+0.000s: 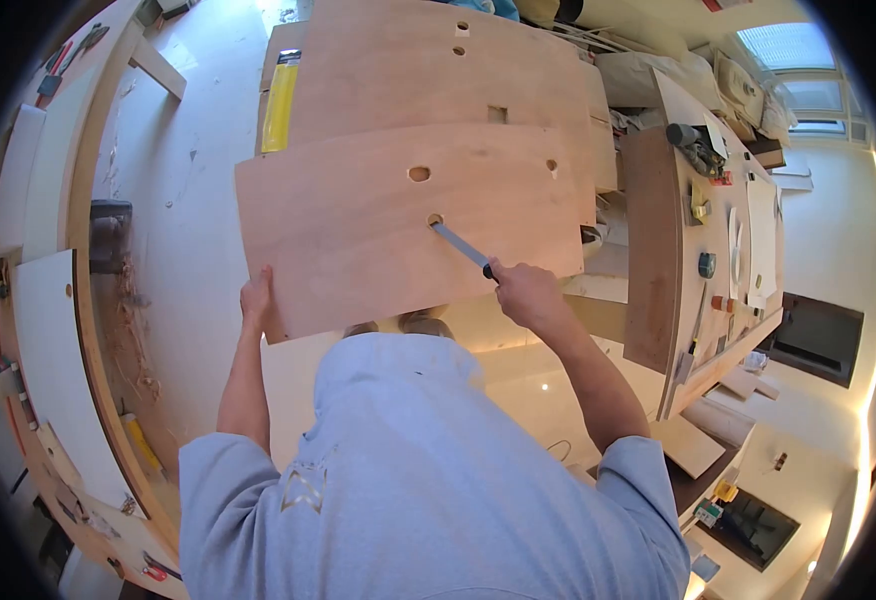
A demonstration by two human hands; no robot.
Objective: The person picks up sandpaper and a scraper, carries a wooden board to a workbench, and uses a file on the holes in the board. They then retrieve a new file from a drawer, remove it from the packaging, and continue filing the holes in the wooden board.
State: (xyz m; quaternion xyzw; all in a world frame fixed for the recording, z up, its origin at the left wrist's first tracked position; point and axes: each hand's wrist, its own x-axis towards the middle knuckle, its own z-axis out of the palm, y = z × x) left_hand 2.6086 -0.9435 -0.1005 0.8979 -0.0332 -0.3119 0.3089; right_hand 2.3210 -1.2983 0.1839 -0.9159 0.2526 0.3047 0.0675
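A thin plywood panel (348,240) with several cut holes lies in front of me. My left hand (256,300) grips its near left edge, thumb on the top face. In my right hand (530,292) is a file (463,247), a flat grey blade with a black handle. The far end of the file sits in a round hole (435,219) near the panel's middle, and its tip is hidden there. A larger rounded hole (419,174) lies just beyond, and a small one (552,165) is toward the right edge.
Behind lies another plywood sheet (378,70) with holes, and a yellow tube (280,105) at its left. A workbench (648,250) on the right carries tape and tools. Along the left runs a long wooden bench (83,190). My shoes (424,323) show below the panel.
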